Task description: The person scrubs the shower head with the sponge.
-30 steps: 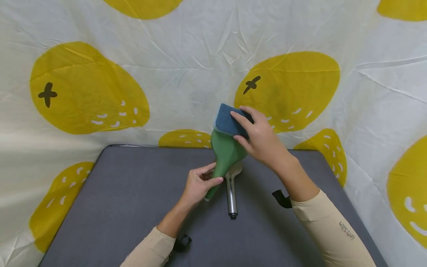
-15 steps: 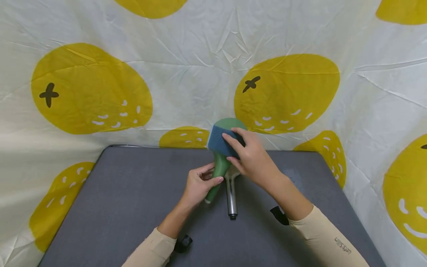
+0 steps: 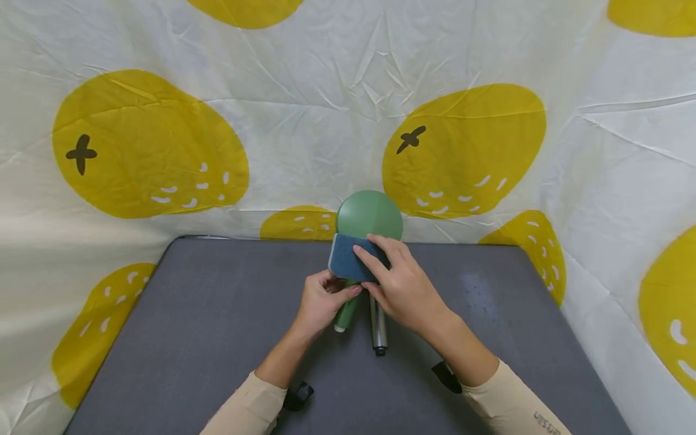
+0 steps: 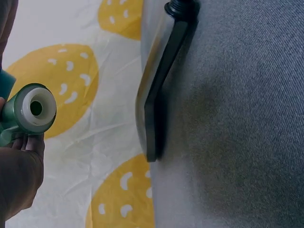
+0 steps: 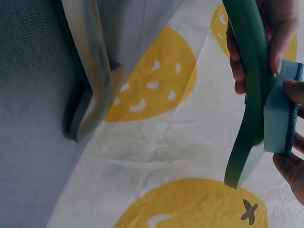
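My left hand (image 3: pixel 321 305) grips the handle of a green handheld shower head (image 3: pixel 370 210), holding it tilted above the table with its round head away from me. A hollow, pale-lined handle end (image 4: pixel 35 109) faces the left wrist camera. Pinched between the thumb and fingers of my right hand (image 3: pixel 408 291) is a sponge (image 3: pixel 350 258), dark blue on one side and light blue on the other. In the right wrist view the sponge's light side (image 5: pixel 274 118) lies against the green shower head (image 5: pixel 251 76), where handle and head meet, close to my left fingers.
A silver shower head (image 3: pixel 379 326) with a black end lies on the dark grey table (image 3: pixel 228 326), beneath the green one. Behind the table hangs a white cloth (image 3: pixel 304 145) printed with yellow lemons. Faint specks mark the table at right.
My right hand has slid the sponge down along the green shower head, from its round head towards the handle. The left hand keeps its grip, and the round head now shows above the sponge.
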Motion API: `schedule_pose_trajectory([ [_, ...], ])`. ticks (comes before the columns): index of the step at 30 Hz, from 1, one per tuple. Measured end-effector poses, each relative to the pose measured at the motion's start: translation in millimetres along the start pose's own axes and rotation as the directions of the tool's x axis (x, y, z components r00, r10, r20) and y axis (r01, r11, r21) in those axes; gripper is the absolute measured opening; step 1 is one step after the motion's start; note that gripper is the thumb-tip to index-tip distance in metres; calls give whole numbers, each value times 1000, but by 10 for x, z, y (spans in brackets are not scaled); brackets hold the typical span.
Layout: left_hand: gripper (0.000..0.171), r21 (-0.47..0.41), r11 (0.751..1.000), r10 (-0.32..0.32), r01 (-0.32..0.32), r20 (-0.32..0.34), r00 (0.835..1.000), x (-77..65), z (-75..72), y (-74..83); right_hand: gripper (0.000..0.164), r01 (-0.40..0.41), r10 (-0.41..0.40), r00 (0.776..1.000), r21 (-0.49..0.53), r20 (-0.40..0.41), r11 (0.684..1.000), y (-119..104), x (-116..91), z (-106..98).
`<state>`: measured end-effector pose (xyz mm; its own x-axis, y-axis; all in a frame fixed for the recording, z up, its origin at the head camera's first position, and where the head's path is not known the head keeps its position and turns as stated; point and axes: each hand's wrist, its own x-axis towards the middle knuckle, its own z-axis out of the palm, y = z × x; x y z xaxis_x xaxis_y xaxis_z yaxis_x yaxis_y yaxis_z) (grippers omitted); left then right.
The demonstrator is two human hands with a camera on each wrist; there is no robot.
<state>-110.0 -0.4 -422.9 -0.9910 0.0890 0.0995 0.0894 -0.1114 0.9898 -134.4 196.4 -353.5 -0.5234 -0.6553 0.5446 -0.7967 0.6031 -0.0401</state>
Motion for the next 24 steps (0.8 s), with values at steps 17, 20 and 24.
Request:
schedule_pose_trajectory([
  [17, 51, -46, 998, -43, 50, 142, 989, -14, -97, 77, 63, -255, 244, 966, 191, 81, 948, 783, 404, -319],
  [20, 50, -51, 997, -52, 59, 142, 988, -17, -98, 82, 62, -285, 273, 958, 210, 86, 935, 859, 419, -336],
  [24, 50, -63, 996, -56, 66, 146, 988, -17, -86, 91, 62, -298, 291, 954, 201, 65, 933, 859, 387, -355],
])
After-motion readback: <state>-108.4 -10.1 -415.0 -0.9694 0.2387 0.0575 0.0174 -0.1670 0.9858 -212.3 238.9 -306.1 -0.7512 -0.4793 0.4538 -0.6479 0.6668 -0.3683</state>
